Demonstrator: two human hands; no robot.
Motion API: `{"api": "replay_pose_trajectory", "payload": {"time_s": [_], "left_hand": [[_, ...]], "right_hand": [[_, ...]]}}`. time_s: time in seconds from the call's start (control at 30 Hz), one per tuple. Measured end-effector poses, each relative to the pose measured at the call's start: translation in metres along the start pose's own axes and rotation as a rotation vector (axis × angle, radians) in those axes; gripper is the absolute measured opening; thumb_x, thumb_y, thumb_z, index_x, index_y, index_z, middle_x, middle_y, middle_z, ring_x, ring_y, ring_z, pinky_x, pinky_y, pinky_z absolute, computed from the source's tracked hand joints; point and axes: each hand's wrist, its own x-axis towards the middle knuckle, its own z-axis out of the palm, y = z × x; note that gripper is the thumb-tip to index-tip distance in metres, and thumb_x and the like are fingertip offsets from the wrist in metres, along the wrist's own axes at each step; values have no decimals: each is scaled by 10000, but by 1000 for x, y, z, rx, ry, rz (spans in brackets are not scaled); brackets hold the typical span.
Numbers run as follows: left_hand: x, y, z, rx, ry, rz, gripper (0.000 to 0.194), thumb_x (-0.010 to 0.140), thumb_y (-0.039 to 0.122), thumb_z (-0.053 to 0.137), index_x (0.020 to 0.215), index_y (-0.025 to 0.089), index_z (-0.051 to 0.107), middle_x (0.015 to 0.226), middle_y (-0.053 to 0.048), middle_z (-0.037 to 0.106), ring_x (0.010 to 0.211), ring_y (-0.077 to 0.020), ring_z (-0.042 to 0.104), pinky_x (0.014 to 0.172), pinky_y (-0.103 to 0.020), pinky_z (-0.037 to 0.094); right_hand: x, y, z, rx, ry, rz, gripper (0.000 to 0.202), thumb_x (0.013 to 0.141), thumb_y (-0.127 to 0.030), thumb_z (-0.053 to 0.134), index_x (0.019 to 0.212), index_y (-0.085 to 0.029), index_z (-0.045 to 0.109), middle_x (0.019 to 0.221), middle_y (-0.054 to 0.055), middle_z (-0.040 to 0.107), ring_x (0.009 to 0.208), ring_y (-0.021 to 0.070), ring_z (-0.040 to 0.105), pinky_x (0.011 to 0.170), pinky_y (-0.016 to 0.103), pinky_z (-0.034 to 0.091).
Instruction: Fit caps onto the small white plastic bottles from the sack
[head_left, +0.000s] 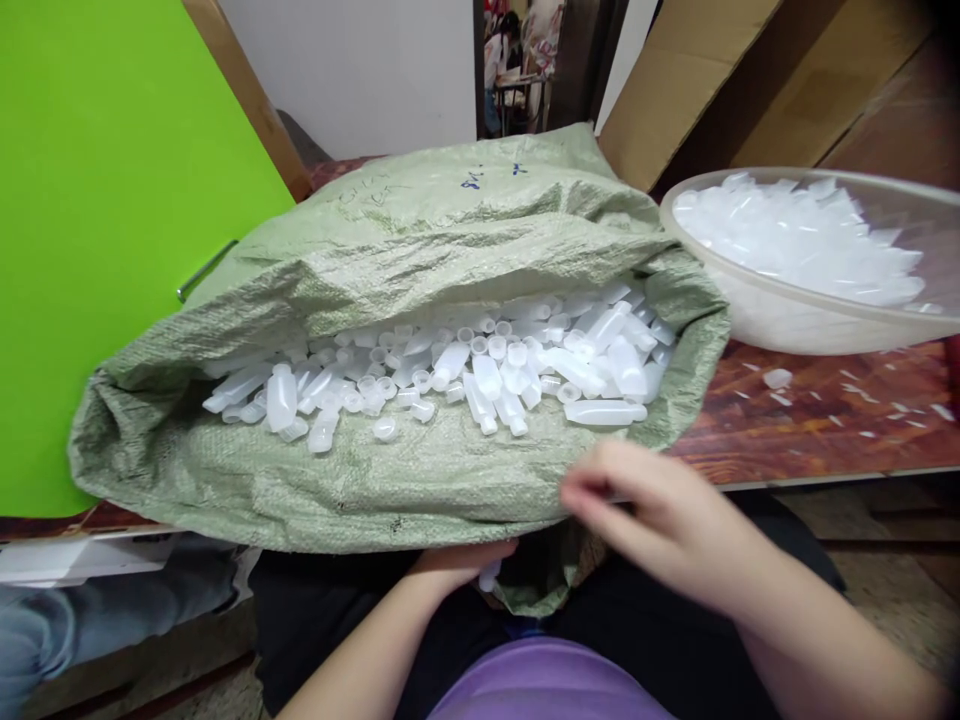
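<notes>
A pale green woven sack [450,500] lies on its side with its mouth open toward me. Inside its mouth is a heap of small translucent white plastic bottles [487,372], with short ring-like pieces among them. My left hand [469,562] is under the sack's front edge, its fingers mostly hidden. Beside it, a small white piece [489,575] shows near a hanging fold of green woven material. My right hand [637,500] is at the sack's front right edge, thumb and forefinger pinched together, slightly blurred. Whatever may be in that pinch cannot be made out.
A translucent tub [817,315] piled with white plastic pieces stands at the right. White scraps [862,395] lie on the reddish wooden table [739,430]. A bright green board [97,250] fills the left, with a metal rod [208,270] on it. Cardboard [682,80] leans behind.
</notes>
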Motion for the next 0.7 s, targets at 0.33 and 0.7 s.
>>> {"api": "replay_pose_trajectory", "payload": {"time_s": [0.33,0.7], "left_hand": [[-8,-18,10,93,-72,-32,240,613,334,620,804,195,665,807,-34,651,796,-246,558,702,-306,380],[-3,-17,16,-346,-38,-45,367,499,420,769,714,144,655,753,-57,668,786,-248,575,752,-331,421]], "right_hand": [[66,8,5,-848,184,290,239,862,-286,425,922,-114,581,899,149,612,828,290,601,621,345,422],[19,13,0,-213,502,21,195,893,-362,438,985,-202,502,952,56,606,877,161,592,766,277,461]]}}
